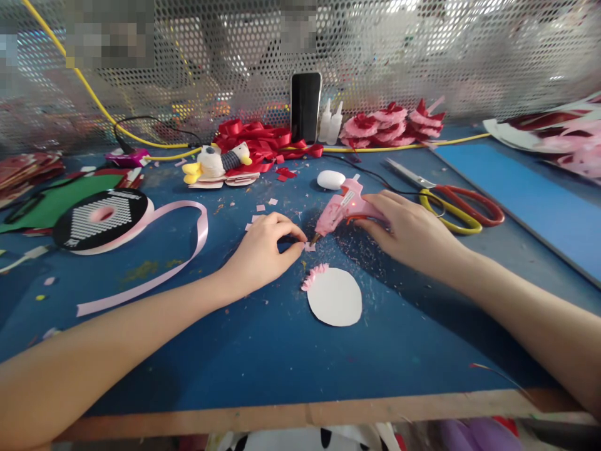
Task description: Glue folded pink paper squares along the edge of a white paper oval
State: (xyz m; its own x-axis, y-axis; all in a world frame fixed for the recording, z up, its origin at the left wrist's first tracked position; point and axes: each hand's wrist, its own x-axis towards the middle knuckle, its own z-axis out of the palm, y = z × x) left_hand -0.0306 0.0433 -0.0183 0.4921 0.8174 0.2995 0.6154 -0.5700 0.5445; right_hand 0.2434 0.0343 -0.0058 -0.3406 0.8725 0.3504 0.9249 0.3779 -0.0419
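My right hand (pixel 406 228) grips a pink hot glue gun (pixel 342 205), its nozzle pointing down and to the left. Right at the nozzle tip is a small pink ribbon piece (pixel 310 247). Thumb and forefinger of my left hand (pixel 267 250) pinch the edge of that piece. Just below lies a white paper disc (pixel 335 297) with a short row of gathered pink ribbon (pixel 314 277) on its upper left edge. A few more pink ribbon squares (pixel 261 208) lie beyond my left hand.
Left stands a ribbon spool (pixel 104 216) with a loose pink tail (pixel 188 260). Scissors (pixel 451 200) lie right, near a blue board (pixel 526 194). At the back are a phone (pixel 305 106), glue bottles (pixel 331 124), red ribbon (pixel 253 141), pink rosettes (pixel 380 126) and a duck toy (pixel 218 161).
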